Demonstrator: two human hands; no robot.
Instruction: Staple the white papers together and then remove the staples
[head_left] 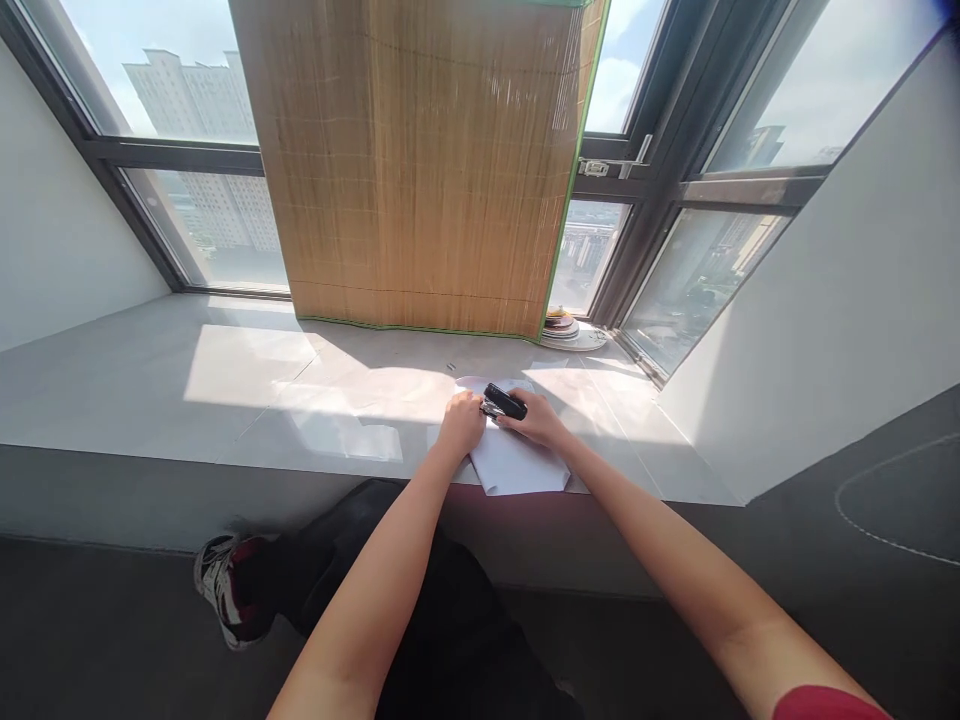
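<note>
A black stapler [504, 402] rests on a small stack of white paper [517, 462] lying on the grey window ledge [225, 400]. My right hand [536, 420] is closed around the stapler from the right. At the stapler's left end my left hand [459, 424] lies curled on the paper's left edge, touching the stapler's tip. The sheets reach the ledge's front edge, and one corner hangs slightly over it.
A bamboo blind [427, 160] with green trim hangs in front of the window. A stack of plates [571, 330] sits at the back right of the ledge. White walls flank the ledge. My shoe [221, 585] rests on the dark floor below.
</note>
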